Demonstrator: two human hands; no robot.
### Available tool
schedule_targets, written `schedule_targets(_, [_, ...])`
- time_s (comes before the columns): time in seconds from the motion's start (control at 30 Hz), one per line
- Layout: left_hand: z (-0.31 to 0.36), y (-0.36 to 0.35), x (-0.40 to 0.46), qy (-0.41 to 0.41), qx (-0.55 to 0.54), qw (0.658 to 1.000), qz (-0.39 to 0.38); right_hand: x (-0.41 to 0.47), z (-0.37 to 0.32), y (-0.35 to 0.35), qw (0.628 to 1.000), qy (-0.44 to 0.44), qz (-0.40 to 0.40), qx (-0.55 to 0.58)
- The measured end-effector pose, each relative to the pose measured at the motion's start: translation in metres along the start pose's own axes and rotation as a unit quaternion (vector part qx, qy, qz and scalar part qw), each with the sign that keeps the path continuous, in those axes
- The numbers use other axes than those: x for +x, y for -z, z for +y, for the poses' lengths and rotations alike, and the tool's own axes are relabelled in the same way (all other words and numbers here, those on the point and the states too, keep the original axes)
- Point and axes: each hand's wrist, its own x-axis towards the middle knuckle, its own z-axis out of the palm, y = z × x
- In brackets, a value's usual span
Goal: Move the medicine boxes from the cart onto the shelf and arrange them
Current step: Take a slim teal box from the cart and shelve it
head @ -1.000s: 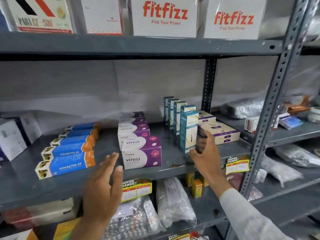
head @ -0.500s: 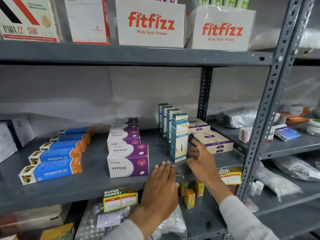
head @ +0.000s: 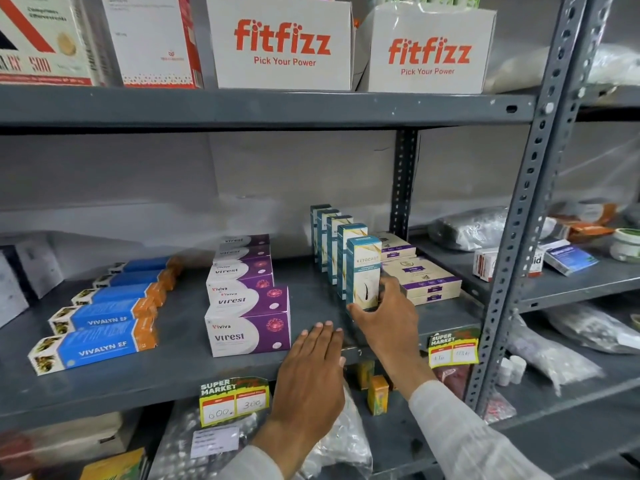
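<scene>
On the grey middle shelf (head: 180, 368) stands a row of several upright teal-and-white boxes. My right hand (head: 384, 317) grips the front teal box (head: 363, 268) at its lower part, thumb on the left and fingers on the right. My left hand (head: 313, 368) lies flat with fingers together at the shelf's front edge, holding nothing. Left of it sit stacked purple-and-white Virest boxes (head: 247, 327). Blue-and-orange Vivalyn boxes (head: 93, 344) lie in a row further left. Flat cream-and-purple boxes (head: 420, 278) are behind my right hand. The cart is out of view.
A perforated grey upright post (head: 519, 237) divides this bay from the right shelves, which carry bags and small boxes. White Fitfizz cartons (head: 282, 43) stand on the shelf above. Yellow price tags (head: 233, 401) hang off the shelf edge. Plastic bags and small yellow boxes fill the shelf below.
My left hand moved right from below the Virest boxes to the shelf edge beside my right hand. My right hand closed around the front teal box. The camera moved closer.
</scene>
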Motion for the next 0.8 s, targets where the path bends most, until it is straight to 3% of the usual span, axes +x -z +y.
schedule_targets(0.8, [0.0016, -0.0018, -0.0010, 0.023, -0.041, 0.999, 0.013, -0.0001, 0.0062, -0.0020, 0.999, 0.009, -0.015, -0.027])
